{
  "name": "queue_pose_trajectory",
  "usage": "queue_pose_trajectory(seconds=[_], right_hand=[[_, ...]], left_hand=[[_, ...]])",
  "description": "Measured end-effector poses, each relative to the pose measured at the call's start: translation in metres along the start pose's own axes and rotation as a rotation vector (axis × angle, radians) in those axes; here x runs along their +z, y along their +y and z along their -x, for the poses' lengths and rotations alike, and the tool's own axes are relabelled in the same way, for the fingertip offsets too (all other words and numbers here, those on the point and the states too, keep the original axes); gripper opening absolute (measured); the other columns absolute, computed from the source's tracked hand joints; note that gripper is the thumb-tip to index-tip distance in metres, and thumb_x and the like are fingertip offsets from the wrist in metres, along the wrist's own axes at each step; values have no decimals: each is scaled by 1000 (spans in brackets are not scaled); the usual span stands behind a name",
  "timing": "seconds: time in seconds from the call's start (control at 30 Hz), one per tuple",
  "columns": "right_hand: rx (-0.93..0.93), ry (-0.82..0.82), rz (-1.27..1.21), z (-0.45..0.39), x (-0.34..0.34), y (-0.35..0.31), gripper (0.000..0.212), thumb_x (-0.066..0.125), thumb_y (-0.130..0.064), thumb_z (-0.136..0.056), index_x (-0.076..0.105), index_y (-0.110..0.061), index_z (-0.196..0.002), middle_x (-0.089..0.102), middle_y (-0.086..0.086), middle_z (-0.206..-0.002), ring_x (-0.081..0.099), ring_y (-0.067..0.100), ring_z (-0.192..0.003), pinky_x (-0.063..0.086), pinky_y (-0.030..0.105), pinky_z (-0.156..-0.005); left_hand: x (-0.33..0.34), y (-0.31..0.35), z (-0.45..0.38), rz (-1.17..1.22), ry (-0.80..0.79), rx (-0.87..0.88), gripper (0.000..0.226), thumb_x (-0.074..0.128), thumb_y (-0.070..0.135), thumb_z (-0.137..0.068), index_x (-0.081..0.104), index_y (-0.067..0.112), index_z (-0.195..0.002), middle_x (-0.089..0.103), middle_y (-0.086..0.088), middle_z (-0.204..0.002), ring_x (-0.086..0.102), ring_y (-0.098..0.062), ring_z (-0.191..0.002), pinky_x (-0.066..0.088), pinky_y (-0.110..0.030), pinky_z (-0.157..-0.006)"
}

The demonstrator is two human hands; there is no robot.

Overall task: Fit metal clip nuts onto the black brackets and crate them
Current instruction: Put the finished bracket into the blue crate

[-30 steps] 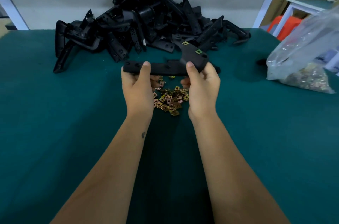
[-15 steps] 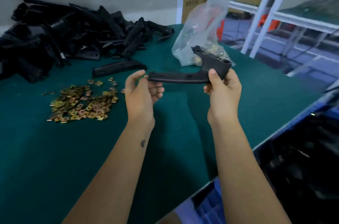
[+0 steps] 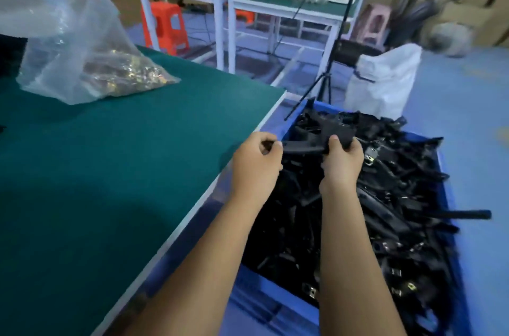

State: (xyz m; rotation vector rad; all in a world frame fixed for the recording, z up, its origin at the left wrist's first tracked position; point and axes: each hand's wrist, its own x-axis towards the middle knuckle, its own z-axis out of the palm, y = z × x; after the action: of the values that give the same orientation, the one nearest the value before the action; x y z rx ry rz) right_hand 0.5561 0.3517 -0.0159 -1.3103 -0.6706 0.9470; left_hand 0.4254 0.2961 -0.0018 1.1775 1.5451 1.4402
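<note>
Matt black plastic bracket (image 3: 330,133); blue crate (image 3: 447,198), probably plastic.

We see two bare forearms and both hands, the left hand (image 3: 254,167) and the right hand (image 3: 341,163), with no sleeves, gloves, rings or watch (wrists fully uncovered).

Black bracket (image 3: 327,135) held level above blue crate (image 3: 449,198) of brackets

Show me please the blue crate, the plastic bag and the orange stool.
blue crate (image 3: 447,198): head view, right rim.
plastic bag (image 3: 82,41): head view, clear middle of the bag.
orange stool (image 3: 165,27): head view, front side.
</note>
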Motion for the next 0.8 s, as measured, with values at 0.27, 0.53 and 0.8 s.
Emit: queue_pose_trajectory(seconds=[0.27, 0.53, 0.8], right_hand=[[-87, 125, 151, -36, -47, 4, 20, 58, -20, -99, 54, -29, -117, 54, -19, -92, 54, -2, -79, 41, 18, -69], [-134, 96, 622, -64, -69, 3, 43, 53, -10, -99, 51, -27, -138, 63, 3, -128, 56, 21, -97, 42, 34, -73], [-190, 198, 720, -45, -52, 16, 61, 54, 4, -89, 48, -28, -141, 38, 5, -137, 53, 28, -110, 49, 39, -74]], left_hand=[[25, -22, 0, -56, -462, -259, 33, 54, 24, -101, 56, 19, -134, 70, 2, -102, 70, -11, -90, 57, -27, -77], [36, -45, 20, -277, -811, -371, 51, 52, 39, -100, 39, 34, -149, 40, 12, -153, 41, -11, -136, 34, -25, -102], [32, -47, 25, -231, -745, -323, 43, 50, 37, -101, 47, 35, -144, 45, 13, -149, 45, -5, -125, 37, -25, -99]])
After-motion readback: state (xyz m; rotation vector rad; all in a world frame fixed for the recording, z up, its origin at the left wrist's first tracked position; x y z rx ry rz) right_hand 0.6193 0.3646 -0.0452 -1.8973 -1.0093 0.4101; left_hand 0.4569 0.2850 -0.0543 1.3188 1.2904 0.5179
